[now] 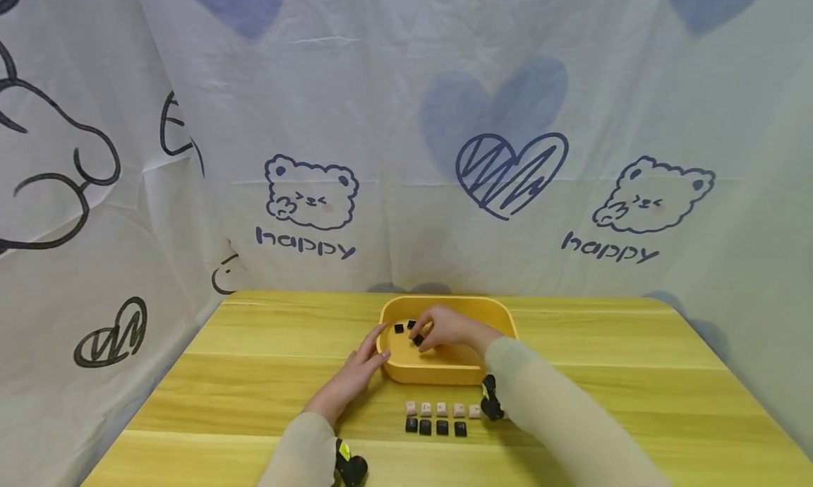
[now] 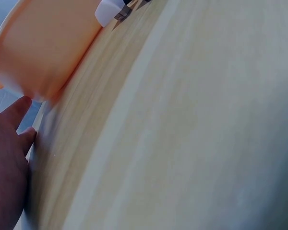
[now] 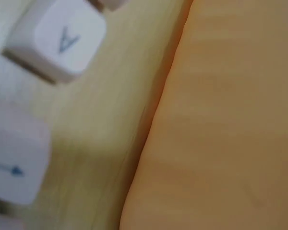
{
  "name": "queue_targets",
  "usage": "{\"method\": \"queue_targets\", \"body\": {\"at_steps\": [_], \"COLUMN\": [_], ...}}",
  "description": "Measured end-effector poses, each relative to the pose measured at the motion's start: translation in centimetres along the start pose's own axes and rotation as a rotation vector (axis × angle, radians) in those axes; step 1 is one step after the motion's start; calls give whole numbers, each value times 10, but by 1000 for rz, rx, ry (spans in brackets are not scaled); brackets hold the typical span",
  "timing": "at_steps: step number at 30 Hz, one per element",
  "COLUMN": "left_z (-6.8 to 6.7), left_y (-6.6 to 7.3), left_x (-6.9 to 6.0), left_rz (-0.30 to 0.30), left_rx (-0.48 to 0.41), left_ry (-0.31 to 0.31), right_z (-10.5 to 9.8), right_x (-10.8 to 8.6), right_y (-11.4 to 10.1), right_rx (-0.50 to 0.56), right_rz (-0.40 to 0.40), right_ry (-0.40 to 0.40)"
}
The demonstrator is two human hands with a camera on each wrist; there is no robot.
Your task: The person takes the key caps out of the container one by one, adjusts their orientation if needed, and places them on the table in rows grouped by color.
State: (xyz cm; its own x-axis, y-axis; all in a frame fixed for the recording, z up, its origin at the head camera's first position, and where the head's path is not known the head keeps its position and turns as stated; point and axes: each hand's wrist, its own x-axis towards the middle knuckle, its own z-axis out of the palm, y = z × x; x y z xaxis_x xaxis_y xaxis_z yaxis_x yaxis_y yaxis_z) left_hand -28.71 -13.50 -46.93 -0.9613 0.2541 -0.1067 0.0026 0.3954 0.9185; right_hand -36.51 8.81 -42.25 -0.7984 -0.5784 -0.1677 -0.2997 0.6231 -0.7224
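A yellow tray (image 1: 438, 374) stands on the table with a few black keycaps (image 1: 399, 328) inside, towards its left end. My right hand (image 1: 441, 326) reaches into it and pinches a black keycap (image 1: 418, 339) between thumb and fingers. At the tray's left wall, my left hand (image 1: 358, 367) rests with its fingers spread against the rim; the left wrist view also shows these fingers (image 2: 19, 112) by the tray wall (image 2: 48, 43). In front of the tray lie a row of white keycaps (image 1: 441, 409) and a row of black keycaps (image 1: 442, 427).
The wooden table (image 1: 254, 374) reaches back to a hanging white cloth (image 1: 406, 226) with printed bears and hearts. My right sleeve (image 1: 559, 409) passes over the right end of the white row. Close in the right wrist view is a white keycap marked A (image 3: 62, 38).
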Motion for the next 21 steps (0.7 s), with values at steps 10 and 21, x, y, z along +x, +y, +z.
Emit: {"method": "queue_targets", "body": {"at_steps": [10, 21], "left_z": [2, 2], "left_y": [-1, -1], "left_x": [0, 0], "left_rz": [8, 14], "left_rx": [-4, 15], "left_ry": [7, 6], "right_z": [2, -4], "right_x": [-5, -27], "right_y": [12, 1], "right_rx": [-3, 54], "right_rz": [-16, -90], "right_ry": [-40, -35]}}
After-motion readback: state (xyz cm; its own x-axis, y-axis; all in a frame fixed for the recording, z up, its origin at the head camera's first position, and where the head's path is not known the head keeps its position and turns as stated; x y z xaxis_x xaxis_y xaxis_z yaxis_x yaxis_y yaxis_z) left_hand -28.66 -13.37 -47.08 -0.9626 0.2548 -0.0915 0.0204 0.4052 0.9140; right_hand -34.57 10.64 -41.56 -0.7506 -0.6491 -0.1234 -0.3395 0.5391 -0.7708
